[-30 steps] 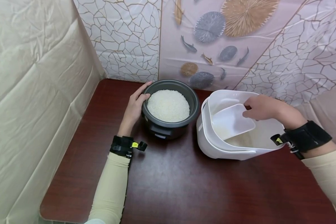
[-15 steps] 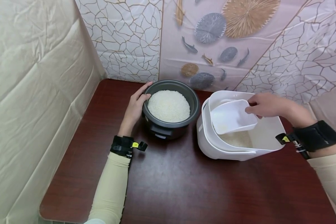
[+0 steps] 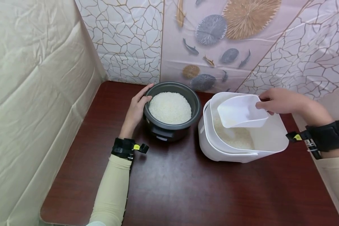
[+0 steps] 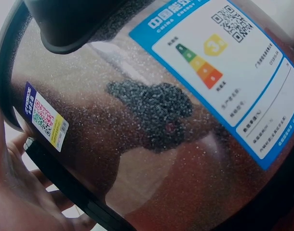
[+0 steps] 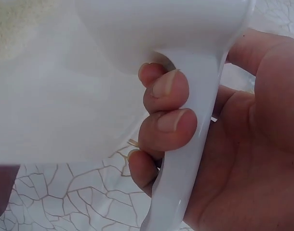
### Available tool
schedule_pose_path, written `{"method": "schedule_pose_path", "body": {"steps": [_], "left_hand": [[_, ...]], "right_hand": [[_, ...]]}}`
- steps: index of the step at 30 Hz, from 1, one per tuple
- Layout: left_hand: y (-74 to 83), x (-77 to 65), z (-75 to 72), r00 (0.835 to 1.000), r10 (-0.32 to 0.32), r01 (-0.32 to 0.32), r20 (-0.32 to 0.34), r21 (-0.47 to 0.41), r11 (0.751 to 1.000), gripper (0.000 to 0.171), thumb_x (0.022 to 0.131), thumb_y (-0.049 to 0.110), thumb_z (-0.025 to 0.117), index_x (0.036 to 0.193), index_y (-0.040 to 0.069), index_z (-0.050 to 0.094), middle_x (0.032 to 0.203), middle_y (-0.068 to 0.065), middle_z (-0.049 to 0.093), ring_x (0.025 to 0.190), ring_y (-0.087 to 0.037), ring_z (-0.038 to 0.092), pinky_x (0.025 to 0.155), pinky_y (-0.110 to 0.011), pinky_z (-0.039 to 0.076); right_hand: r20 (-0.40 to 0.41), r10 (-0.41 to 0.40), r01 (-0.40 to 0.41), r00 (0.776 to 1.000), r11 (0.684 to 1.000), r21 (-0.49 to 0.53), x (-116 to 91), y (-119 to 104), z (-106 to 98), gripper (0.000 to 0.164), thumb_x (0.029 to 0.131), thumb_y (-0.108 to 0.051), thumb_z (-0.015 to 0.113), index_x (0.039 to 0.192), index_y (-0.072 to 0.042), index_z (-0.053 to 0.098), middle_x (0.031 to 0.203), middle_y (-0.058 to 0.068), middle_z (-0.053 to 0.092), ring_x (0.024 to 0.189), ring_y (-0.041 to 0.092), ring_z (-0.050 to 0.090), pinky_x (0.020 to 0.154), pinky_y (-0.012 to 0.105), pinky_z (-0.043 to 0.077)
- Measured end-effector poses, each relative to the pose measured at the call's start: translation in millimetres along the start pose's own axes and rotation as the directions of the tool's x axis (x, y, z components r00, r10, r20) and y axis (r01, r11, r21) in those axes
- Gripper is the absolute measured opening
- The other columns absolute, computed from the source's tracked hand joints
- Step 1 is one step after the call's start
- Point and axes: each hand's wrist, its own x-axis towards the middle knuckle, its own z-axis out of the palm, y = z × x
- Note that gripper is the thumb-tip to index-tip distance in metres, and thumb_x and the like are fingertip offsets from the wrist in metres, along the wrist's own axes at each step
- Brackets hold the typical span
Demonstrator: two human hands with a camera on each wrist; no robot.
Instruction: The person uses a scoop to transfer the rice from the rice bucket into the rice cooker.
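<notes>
My right hand (image 3: 283,100) grips the handle of a white scoop (image 3: 244,110); the right wrist view shows curled fingers around the handle (image 5: 188,144). A few pale grains lie at the scoop's lip, which is over a white rice bin (image 3: 220,153). Loose rice (image 3: 237,138) covers the bin's bottom. To the left stands a dark rice cooker (image 3: 165,133) with a wide mound of white rice (image 3: 170,108) inside. My left hand (image 3: 134,111) holds the cooker's left side, thumb at the rim. Up close, the left wrist view shows the cooker's glossy speckled wall (image 4: 152,173).
Both containers stand on a dark red-brown table (image 3: 180,188) near its back edge. A patterned cloth wall (image 3: 130,40) rises behind them, and a cream padded wall (image 3: 36,94) runs along the left. An energy label (image 4: 219,72) is on the cooker.
My right hand has raised the scoop from the rice and moved it right and up, tilting it. My left hand and the cooker have stayed in place.
</notes>
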Motion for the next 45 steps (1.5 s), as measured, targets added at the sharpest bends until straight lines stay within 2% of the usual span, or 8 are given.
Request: {"method": "schedule_pose_path", "body": {"steps": [5,14,19,24,31,37,41,45], "left_hand": [[0.1,-0.7,-0.2,1.0,0.001,-0.001,-0.002,0.011,1.0,0.048,0.108,0.029,0.051,0.155,0.037,0.056,0.158,0.01,0.052,0.14,-0.013,0.052,0.117,-0.047,0.037],[-0.4,-0.7,-0.2,1.0,0.006,-0.005,-0.006,0.012,1.0,0.049,0.108,0.028,0.051,0.156,0.033,0.055,0.158,0.01,0.052,0.14,-0.014,0.052,0.117,-0.047,0.037],[-0.4,0.1,-0.2,1.0,0.011,-0.011,-0.004,0.009,1.0,0.051,0.108,0.029,0.051,0.159,0.025,0.053,0.158,0.009,0.052,0.139,-0.015,0.053,0.117,-0.047,0.038],[-0.1,0.1,-0.4,1.0,0.009,-0.009,-0.006,0.011,1.0,0.051,0.108,0.029,0.051,0.159,0.026,0.053,0.158,0.008,0.052,0.139,-0.015,0.053,0.117,-0.047,0.038],[-1.5,0.8,-0.9,1.0,0.002,-0.002,-0.008,0.006,1.0,0.049,0.108,0.028,0.051,0.157,0.031,0.055,0.158,0.008,0.053,0.139,-0.016,0.053,0.117,-0.047,0.038],[-1.3,-0.3,-2.4,1.0,-0.005,0.005,-0.002,-0.007,1.0,0.048,0.108,0.029,0.051,0.156,0.035,0.056,0.159,0.011,0.051,0.14,-0.015,0.052,0.117,-0.046,0.038],[-1.8,0.9,-2.7,1.0,-0.025,0.025,0.013,-0.014,1.0,0.048,0.109,0.028,0.051,0.157,0.033,0.054,0.161,0.009,0.048,0.142,-0.016,0.05,0.118,-0.046,0.037],[-0.3,2.5,-4.1,0.999,-0.045,0.045,0.018,-0.017,0.999,0.05,0.109,0.024,0.05,0.159,0.029,0.052,0.164,0.005,0.046,0.144,-0.019,0.049,0.118,-0.047,0.036]], "right_hand": [[-0.007,0.01,-0.01,1.0,1.0,-0.005,-3,0,-7,0.035,0.105,-0.025,0.059,0.073,-0.011,0.059,0.063,0.001,0.052,0.059,0.019,0.044,0.055,0.032,0.034],[-0.028,0.028,-0.028,0.999,0.999,0.017,-6,-8,-23,0.031,0.107,-0.024,0.058,0.08,-0.009,0.064,0.063,0.002,0.05,0.059,0.02,0.046,0.053,0.033,0.035],[-0.036,0.033,-0.032,0.999,0.999,0.025,-5,-13,-32,0.035,0.108,-0.025,0.056,0.077,-0.008,0.062,0.063,0.002,0.049,0.057,0.019,0.046,0.052,0.032,0.036],[-0.04,0.014,-0.014,0.999,1.0,0.015,-1,-20,-36,0.035,0.108,-0.027,0.056,0.079,-0.009,0.064,0.065,0.001,0.05,0.059,0.019,0.045,0.054,0.033,0.035],[-0.054,-0.015,0.016,0.998,0.999,0.028,10,-37,-40,0.033,0.108,-0.027,0.055,0.083,-0.009,0.066,0.065,0.001,0.051,0.06,0.019,0.047,0.056,0.033,0.036],[-0.076,-0.062,0.062,0.995,0.998,-0.004,21,-54,-43,0.04,0.108,-0.027,0.054,0.072,-0.01,0.062,0.065,0.002,0.053,0.063,0.02,0.049,0.058,0.033,0.038],[-0.08,-0.074,0.074,0.994,0.997,-0.01,28,-66,-44,0.041,0.107,-0.028,0.054,0.071,-0.011,0.061,0.064,0.0,0.053,0.063,0.02,0.05,0.059,0.033,0.037],[-0.107,-0.091,0.09,0.99,0.996,-0.019,36,-81,-44,0.042,0.107,-0.031,0.055,0.069,-0.011,0.057,0.062,-0.002,0.043,0.061,0.019,0.045,0.058,0.034,0.034]]}}
